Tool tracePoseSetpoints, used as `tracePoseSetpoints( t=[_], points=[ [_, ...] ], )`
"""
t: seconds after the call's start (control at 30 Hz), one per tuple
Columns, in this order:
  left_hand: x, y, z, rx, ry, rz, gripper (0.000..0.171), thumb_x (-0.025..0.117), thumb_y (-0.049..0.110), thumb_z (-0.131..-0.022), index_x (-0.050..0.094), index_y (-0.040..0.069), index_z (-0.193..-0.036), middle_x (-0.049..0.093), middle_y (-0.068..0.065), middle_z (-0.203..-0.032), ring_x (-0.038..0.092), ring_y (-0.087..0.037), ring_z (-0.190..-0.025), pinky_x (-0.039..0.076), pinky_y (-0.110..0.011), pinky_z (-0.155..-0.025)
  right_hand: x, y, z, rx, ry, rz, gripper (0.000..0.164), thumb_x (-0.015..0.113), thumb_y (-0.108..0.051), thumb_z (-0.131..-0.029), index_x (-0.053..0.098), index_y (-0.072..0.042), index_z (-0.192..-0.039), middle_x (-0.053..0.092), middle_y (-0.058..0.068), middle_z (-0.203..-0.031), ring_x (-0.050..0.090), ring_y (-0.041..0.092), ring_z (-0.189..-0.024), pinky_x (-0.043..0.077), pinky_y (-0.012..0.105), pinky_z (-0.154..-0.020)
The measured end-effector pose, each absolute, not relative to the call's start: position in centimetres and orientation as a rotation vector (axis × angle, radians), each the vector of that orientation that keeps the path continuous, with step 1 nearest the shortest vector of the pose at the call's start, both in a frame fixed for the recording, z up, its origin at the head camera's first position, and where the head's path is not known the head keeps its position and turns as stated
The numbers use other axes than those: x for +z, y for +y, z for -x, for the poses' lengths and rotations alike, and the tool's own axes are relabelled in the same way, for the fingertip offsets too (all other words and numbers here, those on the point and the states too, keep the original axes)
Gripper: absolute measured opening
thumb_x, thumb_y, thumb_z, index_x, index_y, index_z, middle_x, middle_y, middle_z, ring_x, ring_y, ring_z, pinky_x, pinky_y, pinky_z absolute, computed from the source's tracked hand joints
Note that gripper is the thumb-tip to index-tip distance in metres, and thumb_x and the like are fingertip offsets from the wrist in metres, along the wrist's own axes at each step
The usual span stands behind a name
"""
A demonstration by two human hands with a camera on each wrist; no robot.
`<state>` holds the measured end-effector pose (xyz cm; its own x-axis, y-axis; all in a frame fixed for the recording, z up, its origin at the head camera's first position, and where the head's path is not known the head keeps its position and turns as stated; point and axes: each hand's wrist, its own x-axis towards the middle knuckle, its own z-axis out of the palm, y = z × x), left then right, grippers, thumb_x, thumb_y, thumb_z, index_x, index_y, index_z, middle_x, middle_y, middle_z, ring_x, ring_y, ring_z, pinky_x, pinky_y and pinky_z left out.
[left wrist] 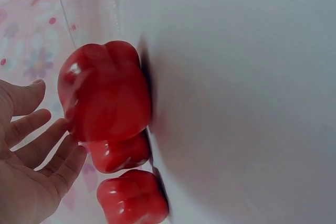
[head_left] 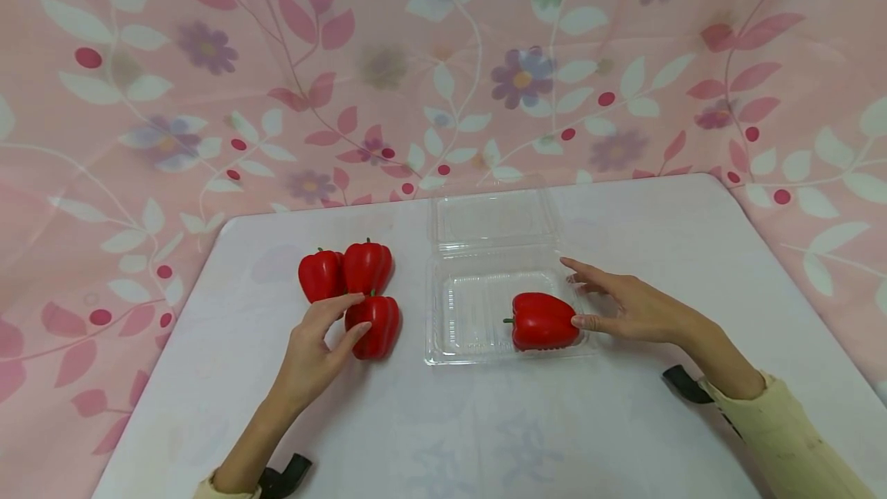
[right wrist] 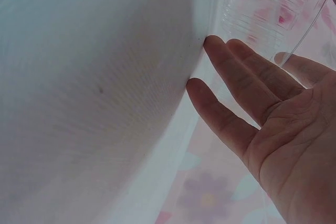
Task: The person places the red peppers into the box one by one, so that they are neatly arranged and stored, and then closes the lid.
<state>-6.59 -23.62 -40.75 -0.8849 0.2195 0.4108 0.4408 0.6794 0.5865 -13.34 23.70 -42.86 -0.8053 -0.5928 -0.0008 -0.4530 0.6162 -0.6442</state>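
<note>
In the head view my left hand (head_left: 319, 349) hovers around the nearest red bell pepper (head_left: 379, 329), thumb and fingers apart over its left side. The left wrist view shows its relaxed, spread fingers beside that pepper (left wrist: 105, 93). My right hand (head_left: 627, 306) is at the right side of a clear plastic clamshell box (head_left: 467, 356), its fingers extended at the rim. Inside the box a red bell pepper (head_left: 543, 322) lies on its side, stem pointing left, next to the right thumb. In the right wrist view the straight fingers (right wrist: 244, 85) reach down to the tabletop.
Two more red bell peppers, one at the left (head_left: 321, 276) and one beside it (head_left: 367, 266), stand behind the nearest pepper. The box's lid (head_left: 492, 218) is folded back toward the far edge of the white table (head_left: 554, 437). A floral pink cloth (head_left: 388, 68) hangs behind.
</note>
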Motion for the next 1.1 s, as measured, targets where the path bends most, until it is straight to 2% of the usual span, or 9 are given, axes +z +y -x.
tracePoseSetpoints(
  t=[0.23, 0.6, 1.1],
  points=[
    [-41.09, -23.91, 6.54, -0.995, -2.591, 0.509, 0.052, 0.082, 0.004, -0.079, 0.063, 0.007, -0.128, 0.063, -0.005, -0.123, 0.055, -0.022, -0.114, 0.057, -0.048, -0.080, -42.76, 23.70, 13.29, -0.971, 2.623, 0.875, 0.084, 0.072, -0.045, -0.087, 0.027, -0.028, -0.156, 0.058, 0.006, -0.135, 0.057, 0.028, -0.120, 0.045, 0.065, -0.092],
    [-41.45, -24.32, 6.54, -0.996, -2.615, 0.547, 0.052, 0.074, -0.009, -0.081, 0.061, 0.006, -0.129, 0.061, -0.006, -0.128, 0.052, -0.024, -0.120, 0.055, -0.048, -0.084, -42.69, 23.68, 13.25, -0.974, 2.616, 0.874, 0.084, 0.071, -0.044, -0.088, 0.027, -0.023, -0.156, 0.058, 0.008, -0.136, 0.057, 0.029, -0.120, 0.044, 0.066, -0.092],
    [-41.41, -24.39, 6.24, -0.948, -2.626, 0.551, 0.050, 0.079, -0.002, -0.080, 0.064, 0.008, -0.126, 0.057, -0.005, -0.128, 0.049, -0.021, -0.122, 0.056, -0.045, -0.084, -42.60, 23.58, 13.15, -0.966, 2.623, 0.861, 0.085, 0.072, -0.044, -0.087, 0.027, -0.025, -0.156, 0.058, 0.008, -0.135, 0.057, 0.029, -0.120, 0.045, 0.066, -0.092]
  ],
)
